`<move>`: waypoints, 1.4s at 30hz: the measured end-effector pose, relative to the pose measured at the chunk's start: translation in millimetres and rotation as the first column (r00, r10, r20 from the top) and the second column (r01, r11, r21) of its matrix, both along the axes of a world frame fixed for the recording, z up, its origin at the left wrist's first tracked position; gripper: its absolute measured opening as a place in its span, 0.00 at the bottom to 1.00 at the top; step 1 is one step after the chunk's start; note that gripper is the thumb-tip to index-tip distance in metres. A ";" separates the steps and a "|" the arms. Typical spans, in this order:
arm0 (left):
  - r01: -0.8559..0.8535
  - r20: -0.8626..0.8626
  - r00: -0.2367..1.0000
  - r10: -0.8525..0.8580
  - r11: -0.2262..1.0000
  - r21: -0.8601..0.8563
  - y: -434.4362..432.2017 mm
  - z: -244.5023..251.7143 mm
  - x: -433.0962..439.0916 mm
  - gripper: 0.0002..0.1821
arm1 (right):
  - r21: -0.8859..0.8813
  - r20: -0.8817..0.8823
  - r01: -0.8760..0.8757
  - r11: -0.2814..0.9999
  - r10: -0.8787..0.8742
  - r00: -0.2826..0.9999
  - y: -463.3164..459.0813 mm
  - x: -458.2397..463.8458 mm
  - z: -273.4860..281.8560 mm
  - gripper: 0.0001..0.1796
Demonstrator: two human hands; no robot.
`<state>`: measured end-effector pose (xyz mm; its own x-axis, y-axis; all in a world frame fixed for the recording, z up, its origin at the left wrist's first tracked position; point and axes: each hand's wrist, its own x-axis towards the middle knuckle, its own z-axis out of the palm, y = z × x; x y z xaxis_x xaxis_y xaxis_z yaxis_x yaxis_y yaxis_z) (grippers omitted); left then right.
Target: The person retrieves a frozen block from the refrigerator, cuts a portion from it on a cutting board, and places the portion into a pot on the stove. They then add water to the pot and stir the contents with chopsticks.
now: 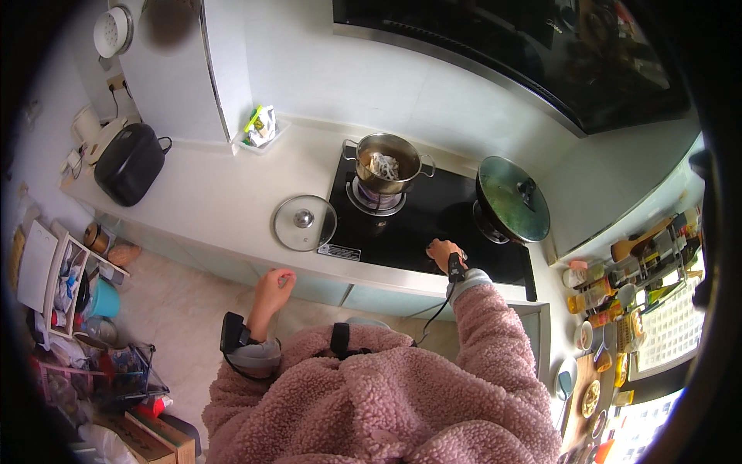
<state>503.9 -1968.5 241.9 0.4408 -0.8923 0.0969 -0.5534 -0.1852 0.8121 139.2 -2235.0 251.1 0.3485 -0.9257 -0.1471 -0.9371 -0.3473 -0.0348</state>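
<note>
My right hand rests at the front edge of the black glass gas hob, its fingers bent over a control knob that is mostly hidden. My left hand is loosely curled in the air before the counter, with nothing seen in it. A steel two-handled pot stands uncovered on the left burner, with a pale, dark-speckled food piece inside. Left of the hob lies a glass lid with a steel knob, partly over the hob's edge. A wok with a glass lid sits on the right burner.
A range hood hangs above the hob. On the counter's left stand a black appliance and a plastic tray with packets. Bottles, utensils and a cutting board line the right side. A storage cart stands at the left.
</note>
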 end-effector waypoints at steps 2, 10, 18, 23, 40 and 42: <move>-0.011 -0.001 1.000 0.011 1.000 0.009 3.4 -1.1 1.3 0.12 | -0.005 -0.022 -0.003 1.000 0.003 1.000 3.3 2.2 5.6 0.14; -0.044 0.008 0.999 0.044 0.998 0.047 11.1 1.4 4.8 0.12 | -0.001 -0.063 0.031 1.000 -0.031 0.998 5.4 6.2 8.2 0.15; -0.037 -0.018 0.999 0.038 0.998 0.060 17.7 -0.2 5.2 0.12 | 0.036 -0.004 0.065 0.997 -0.065 0.998 6.3 6.6 10.0 0.13; -0.043 -0.014 0.999 0.044 0.997 0.071 18.5 1.8 8.3 0.12 | 0.019 -0.007 0.069 0.997 -0.069 0.998 5.8 6.4 6.0 0.13; -0.363 0.063 0.925 0.374 0.921 -0.142 6.9 -10.4 72.9 0.14 | -0.199 0.398 0.160 0.967 -0.070 0.915 23.3 10.2 9.0 0.21; -0.496 0.027 0.859 0.511 0.845 -0.198 13.3 -15.3 99.6 0.12 | -0.303 0.454 -0.001 0.953 0.145 0.879 36.3 21.8 3.1 0.19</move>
